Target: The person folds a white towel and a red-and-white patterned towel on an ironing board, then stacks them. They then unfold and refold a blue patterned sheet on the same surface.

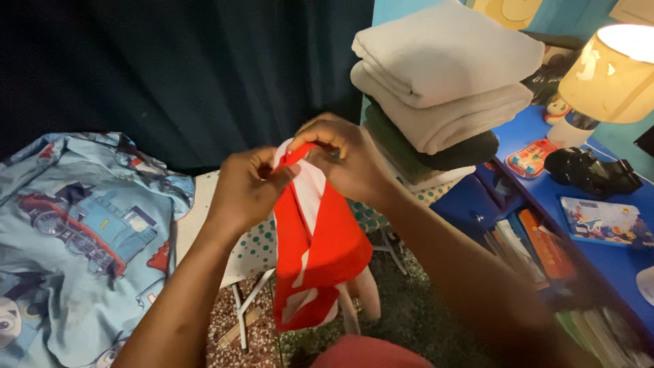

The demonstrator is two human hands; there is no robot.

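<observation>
Both hands up: left hand (248, 187) and right hand (344, 160) pinch the red-and-white cloth (315, 252) by its top edge, fingers clenched, so it hangs straight.

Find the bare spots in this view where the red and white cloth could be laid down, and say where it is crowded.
Free: the strip of dotted board cover between the train-print bedding and the left hand. Crowded: the folded towel stack behind the right hand, and the blue desk with lamp, book and toys. Both hands pinch the red and white cloth.
</observation>
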